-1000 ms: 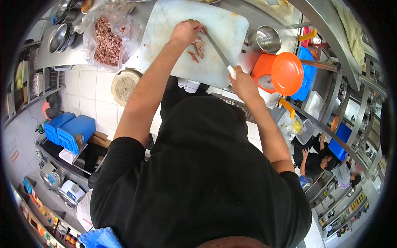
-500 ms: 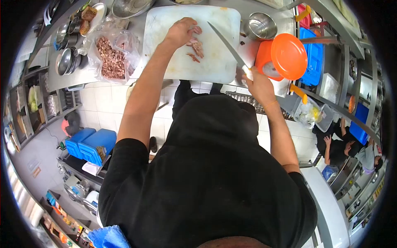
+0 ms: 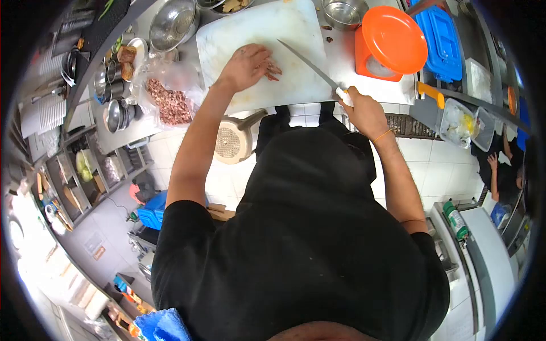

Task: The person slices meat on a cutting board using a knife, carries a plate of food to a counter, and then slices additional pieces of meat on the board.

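A white cutting board (image 3: 296,88) lies on the steel counter in front of me. My left hand (image 3: 247,67) rests on the board, its fingers drawn together over cooked-looking meat pieces (image 3: 274,72); part of the meat is hidden under them. My right hand (image 3: 365,115) is closed around the white handle of a long knife (image 3: 307,62). The blade slants over the right half of the board, its tip pointing up-left and apart from the meat. A clear plastic bag (image 3: 193,94) holding diced meat (image 3: 169,105) sits left of the board.
Right of the board stand an orange container (image 3: 392,40) with an orange lid and a steel pot (image 3: 345,12). Steel bowls (image 3: 174,24) are at the left. A beige perforated stool (image 3: 232,141) is under the counter edge. Another person's hand (image 3: 493,161) shows at far right.
My left hand has closed over the meat, bunching the scattered pieces together. The knife stays in my right hand at a similar slant. The whole view has shifted and turned.
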A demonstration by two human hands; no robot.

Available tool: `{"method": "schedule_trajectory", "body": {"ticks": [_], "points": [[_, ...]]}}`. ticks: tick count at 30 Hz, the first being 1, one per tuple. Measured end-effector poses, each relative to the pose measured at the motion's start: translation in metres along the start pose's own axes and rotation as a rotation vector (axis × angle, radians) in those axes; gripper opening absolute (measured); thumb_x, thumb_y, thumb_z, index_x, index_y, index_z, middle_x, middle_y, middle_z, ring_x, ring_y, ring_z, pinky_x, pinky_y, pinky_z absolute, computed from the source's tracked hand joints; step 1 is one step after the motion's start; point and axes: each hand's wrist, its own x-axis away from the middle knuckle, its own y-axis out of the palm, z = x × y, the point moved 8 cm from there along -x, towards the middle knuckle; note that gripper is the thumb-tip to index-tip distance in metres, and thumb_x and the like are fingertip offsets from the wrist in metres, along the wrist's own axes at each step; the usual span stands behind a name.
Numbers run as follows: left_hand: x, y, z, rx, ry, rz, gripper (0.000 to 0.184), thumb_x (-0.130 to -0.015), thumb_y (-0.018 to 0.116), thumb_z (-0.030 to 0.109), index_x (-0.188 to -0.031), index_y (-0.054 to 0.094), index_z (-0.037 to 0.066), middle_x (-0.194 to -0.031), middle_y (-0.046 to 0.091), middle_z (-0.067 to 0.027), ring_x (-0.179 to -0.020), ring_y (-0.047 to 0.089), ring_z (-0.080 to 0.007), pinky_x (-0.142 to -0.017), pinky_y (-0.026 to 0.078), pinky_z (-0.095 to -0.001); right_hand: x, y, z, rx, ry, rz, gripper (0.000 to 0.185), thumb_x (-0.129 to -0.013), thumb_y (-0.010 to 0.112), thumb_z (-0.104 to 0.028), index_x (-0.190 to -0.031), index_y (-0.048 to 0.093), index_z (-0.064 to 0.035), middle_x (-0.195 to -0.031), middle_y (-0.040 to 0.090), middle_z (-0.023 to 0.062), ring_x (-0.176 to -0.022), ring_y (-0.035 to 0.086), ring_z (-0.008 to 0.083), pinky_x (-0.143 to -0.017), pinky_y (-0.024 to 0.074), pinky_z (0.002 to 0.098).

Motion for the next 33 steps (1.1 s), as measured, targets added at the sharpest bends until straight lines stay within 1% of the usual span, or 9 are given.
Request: {"method": "schedule_trajectory", "body": {"ticks": [3, 6, 9, 12, 15, 21, 27, 30, 33], "points": [[0.010, -0.013, 0.019, -0.082, 0.117, 0.001, 0.066, -0.093, 0.073, 0.045, -0.148, 0.057, 0.011, -0.151, 0.055, -0.0119, -0.140, 0.051, -0.0339, -0.120, 0.039, -0.0486, 0.009, 0.005, -0.005, -0.015, 0.023, 0.006, 0.035, -0.101, 0.066, -0.034, -0.117, 0.061, -0.0041, -0.087, 0.074, 0.0245, -0.084, 0.073, 0.0460, -0.076, 0.0566, 0.0570], [0.010, -0.013, 0.017, -0.085, 0.174, 0.054, 0.073, -0.093, 0.073, 0.052, -0.152, 0.054, 0.014, -0.152, 0.053, -0.0105, -0.140, 0.051, -0.0331, -0.118, 0.041, -0.0486, 0.018, 0.015, -0.009, -0.016, 0.058, 0.042, 0.035, -0.100, 0.067, -0.035, -0.119, 0.061, -0.0050, -0.087, 0.074, 0.0245, -0.084, 0.073, 0.0458, -0.075, 0.0566, 0.0571], [0.007, 0.002, 0.004, -0.017, 0.179, 0.027, 0.070, -0.089, 0.076, 0.054, -0.145, 0.061, 0.014, -0.142, 0.060, -0.0095, -0.135, 0.056, -0.0313, -0.116, 0.043, -0.0475, 0.032, 0.035, -0.016, 0.011, 0.129, 0.079, 0.037, -0.100, 0.068, -0.036, -0.119, 0.062, -0.0054, -0.087, 0.074, 0.0251, -0.085, 0.073, 0.0458, -0.075, 0.0566, 0.0573], [0.013, -0.001, 0.007, -0.004, 0.202, 0.247, 0.058, -0.086, 0.084, 0.044, -0.131, 0.071, 0.010, -0.123, 0.067, -0.0091, -0.114, 0.064, -0.0306, -0.103, 0.049, -0.0466, 0.037, 0.053, -0.025, 0.006, 0.160, 0.112, 0.040, -0.100, 0.068, -0.039, -0.115, 0.060, -0.0029, -0.084, 0.073, 0.0256, -0.082, 0.072, 0.0466, -0.073, 0.0564, 0.0579], [0.023, 0.002, 0.008, -0.003, 0.040, 0.389, 0.048, -0.084, 0.085, 0.043, -0.119, 0.077, 0.011, -0.110, 0.070, -0.0067, -0.103, 0.066, -0.0282, -0.094, 0.052, -0.0449, 0.038, 0.064, -0.042, -0.022, 0.163, 0.151, 0.040, -0.100, 0.067, -0.039, -0.112, 0.059, -0.0012, -0.082, 0.073, 0.0256, -0.080, 0.072, 0.0470, -0.072, 0.0563, 0.0581], [0.038, 0.008, 0.006, -0.075, -0.304, 0.573, 0.047, -0.083, 0.083, 0.049, -0.112, 0.079, 0.012, -0.110, 0.071, -0.0037, -0.105, 0.063, -0.0272, -0.100, 0.044, -0.0469, 0.016, 0.055, -0.065, 0.061, 0.191, 0.145, 0.039, -0.101, 0.065, -0.038, -0.112, 0.058, -0.0013, -0.085, 0.074, 0.0262, -0.082, 0.073, 0.0469, -0.073, 0.0565, 0.0579], [0.047, -0.004, 0.012, -0.012, -0.347, 0.661, 0.047, -0.082, 0.084, 0.046, -0.114, 0.078, 0.013, -0.114, 0.072, -0.0037, -0.112, 0.062, -0.0275, -0.108, 0.039, -0.0491, -0.019, 0.041, -0.094, 0.151, 0.122, 0.110, 0.037, -0.102, 0.063, -0.037, -0.113, 0.058, -0.0024, -0.085, 0.074, 0.0254, -0.083, 0.074, 0.0457, -0.075, 0.0569, 0.0570], [0.039, -0.003, 0.008, 0.102, -0.355, 0.629, 0.038, -0.084, 0.082, 0.038, -0.113, 0.077, 0.013, -0.112, 0.073, -0.0046, -0.114, 0.063, -0.0284, -0.110, 0.038, -0.0492, -0.045, 0.032, -0.110, 0.208, 0.033, 0.111, 0.034, -0.101, 0.064, -0.034, -0.112, 0.058, -0.0021, -0.085, 0.075, 0.0235, -0.082, 0.074, 0.0446, -0.074, 0.0572, 0.0564], [0.024, 0.004, 0.007, 0.121, -0.397, 0.474, 0.027, -0.088, 0.079, 0.032, -0.110, 0.077, 0.016, -0.111, 0.074, -0.0045, -0.115, 0.064, -0.0284, -0.109, 0.040, -0.0478, -0.063, 0.030, -0.117, 0.232, -0.008, 0.074, 0.032, -0.100, 0.064, -0.029, -0.113, 0.058, -0.0012, -0.087, 0.075, 0.0223, -0.083, 0.075, 0.0433, -0.075, 0.0578, 0.0560]]}}
